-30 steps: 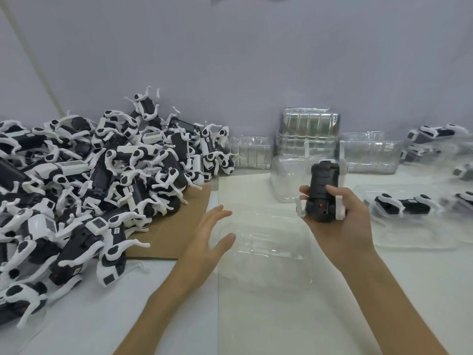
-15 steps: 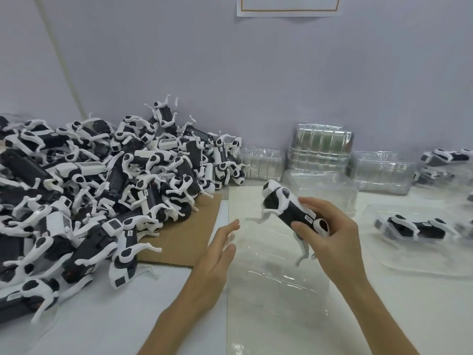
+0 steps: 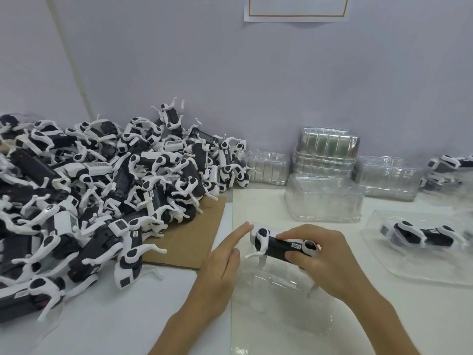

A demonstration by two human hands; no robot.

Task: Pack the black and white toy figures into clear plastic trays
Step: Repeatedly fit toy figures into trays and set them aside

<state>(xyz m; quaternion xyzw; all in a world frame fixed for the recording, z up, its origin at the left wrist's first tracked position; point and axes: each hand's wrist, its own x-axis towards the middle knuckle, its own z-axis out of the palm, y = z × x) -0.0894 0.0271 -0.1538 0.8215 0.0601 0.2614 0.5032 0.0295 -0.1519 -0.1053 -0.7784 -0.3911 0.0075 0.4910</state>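
Grips a black and white toy figure [image 3: 284, 244] in the right hand [image 3: 330, 262], fingers curled over its dark back, thumb against its near side. Holds it roughly level, white legs pointing down, just above a clear plastic tray [image 3: 281, 290] lying near the front edge of the table [image 3: 128, 316]; cannot tell whether the legs touch the plastic. Reaches in with the left hand [image 3: 222, 262], fingers straight and relaxed, holding nothing, index fingertip right at the figure's white left end; contact or a sliver of gap, hard to say.

Outward to the left: brown cardboard [image 3: 194, 239] flat on the white top. On it, and spreading past it toward the left edge, a heap of figures [image 3: 102, 188] of the same kind, tangled, legs sticking out every way.

Toward the far edge, by the wall [image 3: 179, 60]: an upturned tray [image 3: 325, 198] just beyond the hands. Behind it, a stack of empty trays [image 3: 327, 149], flanked by a lower left stack [image 3: 266, 167] and a lower right stack [image 3: 389, 178].

Toward the right edge, well apart from the held figure: a second tray [image 3: 419, 272] with a packed figure [image 3: 422, 237] lying inside it. At the far right corner, more figures in clear plastic [image 3: 450, 165], blurred.

High on the wall, the lower part of a white paper sheet [image 3: 297, 8] with an orange border.
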